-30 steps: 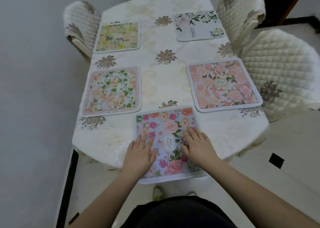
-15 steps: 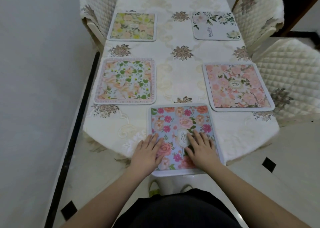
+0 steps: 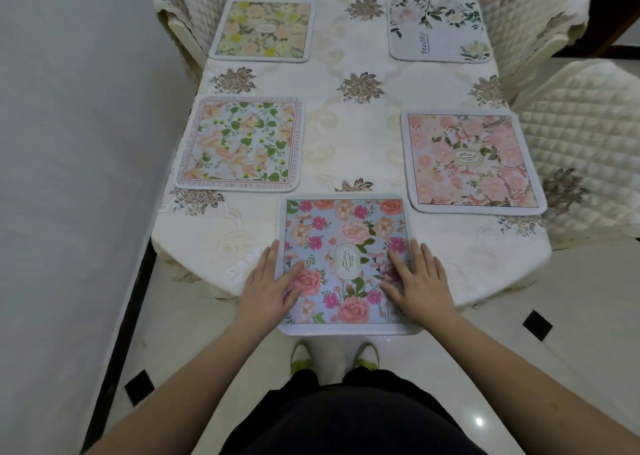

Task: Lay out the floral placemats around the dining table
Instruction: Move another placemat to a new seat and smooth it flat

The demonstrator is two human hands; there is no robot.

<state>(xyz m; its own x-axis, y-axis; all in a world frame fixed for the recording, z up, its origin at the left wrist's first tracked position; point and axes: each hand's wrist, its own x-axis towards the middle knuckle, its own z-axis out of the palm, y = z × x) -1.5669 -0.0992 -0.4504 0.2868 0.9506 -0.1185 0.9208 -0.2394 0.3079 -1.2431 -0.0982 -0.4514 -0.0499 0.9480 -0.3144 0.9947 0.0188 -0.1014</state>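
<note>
Since the earlier frame both hands have slid outward from the middle of the blue placemat [image 3: 346,264] to its side edges. Left hand [image 3: 268,286] lies flat on the left edge, fingers straight and close together; right hand [image 3: 420,283] lies flat on the right edge, fingers slightly spread — neither pinches anything. The mat sits at the near end of the bench [image 3: 353,136], its near edge overhanging. Four other mats lie there — yellow placemat [image 3: 263,30], white placemat [image 3: 438,30], green-leaf placemat [image 3: 240,143], pink placemat [image 3: 471,160].
</note>
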